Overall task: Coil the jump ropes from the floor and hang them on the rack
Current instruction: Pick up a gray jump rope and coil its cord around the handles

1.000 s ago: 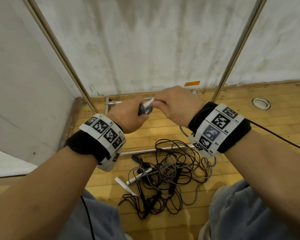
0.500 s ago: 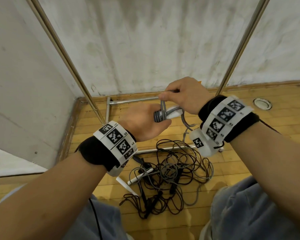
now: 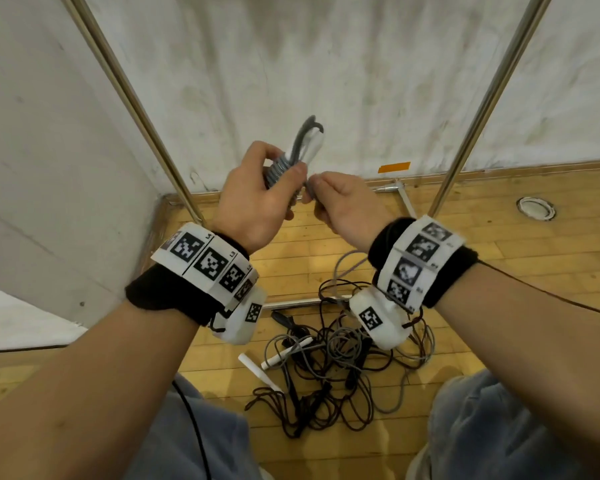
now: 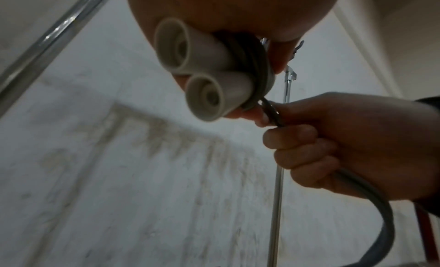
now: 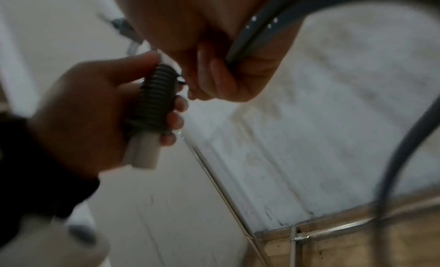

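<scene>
Stained white wall (image 3: pixel 326 64), wooden floor (image 3: pixel 499 237) — orange tape (image 3: pixel 394 167), round floor fitting (image 3: pixel 535 208)

Head view bright, wrist views dim, blurred

both forearms raised toward 12 o'clock, wrists banded. left hand (image 3: pixel 257 199) curled in a grip, thumb up; right hand (image 3: pixel 340 206) at its 3 o'clock, fingers fisted, knuckles nearly touching.
</scene>
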Demonstrator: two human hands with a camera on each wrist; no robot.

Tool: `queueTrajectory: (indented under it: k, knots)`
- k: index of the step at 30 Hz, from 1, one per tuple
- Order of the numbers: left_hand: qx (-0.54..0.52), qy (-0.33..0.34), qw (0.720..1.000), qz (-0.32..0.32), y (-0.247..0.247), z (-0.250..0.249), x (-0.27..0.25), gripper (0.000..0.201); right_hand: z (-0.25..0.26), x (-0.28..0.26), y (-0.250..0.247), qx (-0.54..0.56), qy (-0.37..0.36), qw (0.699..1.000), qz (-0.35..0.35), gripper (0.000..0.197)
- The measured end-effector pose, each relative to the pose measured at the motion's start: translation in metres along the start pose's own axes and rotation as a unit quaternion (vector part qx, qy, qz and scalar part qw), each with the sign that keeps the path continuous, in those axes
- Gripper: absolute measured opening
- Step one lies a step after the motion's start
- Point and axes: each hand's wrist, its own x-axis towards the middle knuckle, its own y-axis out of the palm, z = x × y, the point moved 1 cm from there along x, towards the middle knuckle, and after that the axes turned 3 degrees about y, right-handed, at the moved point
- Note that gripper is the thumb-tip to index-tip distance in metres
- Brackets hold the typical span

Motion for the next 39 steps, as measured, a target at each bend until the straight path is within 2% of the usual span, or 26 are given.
queueTrajectory:
  k: [3, 5, 9, 14, 19, 21, 24, 27, 30, 32, 35, 39]
  knots:
    - [-0.028, -0.027, 0.999, -0.028, -0.004, 0.004, 0.006, 0.012, 0.001, -0.010, 0.011, -0.170, -0.063, 0.983, 0.034, 0.030]
    - [-0.050, -0.042, 0.998, -0.023, -0.006, 0.004, 0.008, 0.012, -0.001, -0.013, 0.008, -0.240, -0.061, 0.967, 0.050, 0.026]
    - [-0.026, -0.049, 0.998, 0.018, -0.006, 0.002, 0.009, 0.019, -0.004, -0.007, -0.010, -0.214, -0.007, 0.976, 0.033, 0.022]
    - [0.109, -0.015, 0.994, 0.004, -0.013, 0.010, 0.011, 0.025, 0.001, -0.005, -0.017, -0.204, -0.064, 0.976, -0.045, 0.007]
    - [0.278, 0.006, 0.960, 0.020, -0.012, 0.025, 0.011, 0.033, 0.002, -0.004, -0.012, -0.289, -0.047, 0.956, 0.030, 0.034]
    - [0.291, -0.003, 0.956, 0.030, -0.011, 0.030, 0.012, 0.032, 0.002, -0.004, -0.011, -0.317, -0.043, 0.946, 0.040, 0.034]
    - [0.293, -0.004, 0.955, 0.039, -0.011, 0.032, 0.015, 0.035, 0.003, -0.005, -0.013, -0.343, -0.049, 0.938, 0.009, 0.011]
    - [0.312, -0.002, 0.948, 0.058, -0.010, 0.034, 0.017, 0.028, 0.005, -0.005, -0.015, -0.386, -0.071, 0.920, -0.019, 0.021]
    - [0.345, -0.029, 0.932, 0.108, -0.006, 0.037, 0.015, 0.026, 0.007, -0.007, -0.015, -0.421, -0.105, 0.901, 0.015, 0.020]
    - [0.361, -0.018, 0.921, 0.142, -0.002, 0.038, 0.012, 0.023, 0.011, -0.008, -0.015, -0.415, -0.120, 0.901, 0.050, 0.021]
    - [0.352, 0.010, 0.918, 0.183, 0.004, 0.033, 0.007, 0.020, 0.015, -0.009, -0.016, -0.398, -0.126, 0.907, 0.053, 0.025]
    - [0.369, 0.049, 0.902, 0.220, 0.018, 0.026, -0.004, 0.031, 0.018, -0.011, -0.021, -0.411, -0.124, 0.901, 0.057, 0.029]
